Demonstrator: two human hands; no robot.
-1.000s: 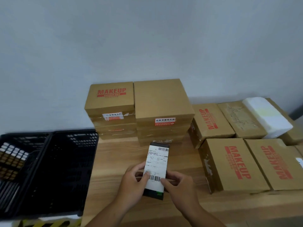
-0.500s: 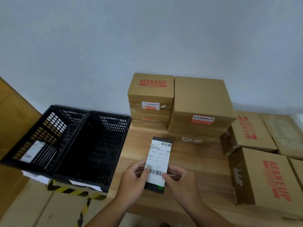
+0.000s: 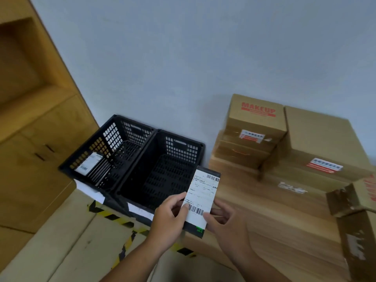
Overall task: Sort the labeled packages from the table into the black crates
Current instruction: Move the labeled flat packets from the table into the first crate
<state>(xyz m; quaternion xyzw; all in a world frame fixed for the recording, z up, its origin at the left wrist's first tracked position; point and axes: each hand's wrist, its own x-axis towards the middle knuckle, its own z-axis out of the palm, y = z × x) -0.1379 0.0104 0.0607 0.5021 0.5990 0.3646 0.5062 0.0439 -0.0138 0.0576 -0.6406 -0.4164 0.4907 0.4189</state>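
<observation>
here, left hand (image 3: 169, 219) and right hand (image 3: 228, 226) both pinch the labeled package (image 3: 200, 200) beside the black crates (image 3: 140, 159).

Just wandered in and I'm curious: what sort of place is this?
Probably a parcel-sorting or stockroom corner: cardboard boxes marked MAKEUP, black crates beside the table, and a barcode-labeled package between left hand and right hand.

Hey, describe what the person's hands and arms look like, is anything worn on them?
The left hand and right hand are bare: no gloves, and no rings that I can make out. Both forearms are uncovered as far as the bottom edge of the picture, with no sleeve, watch or wristband in view.
</observation>
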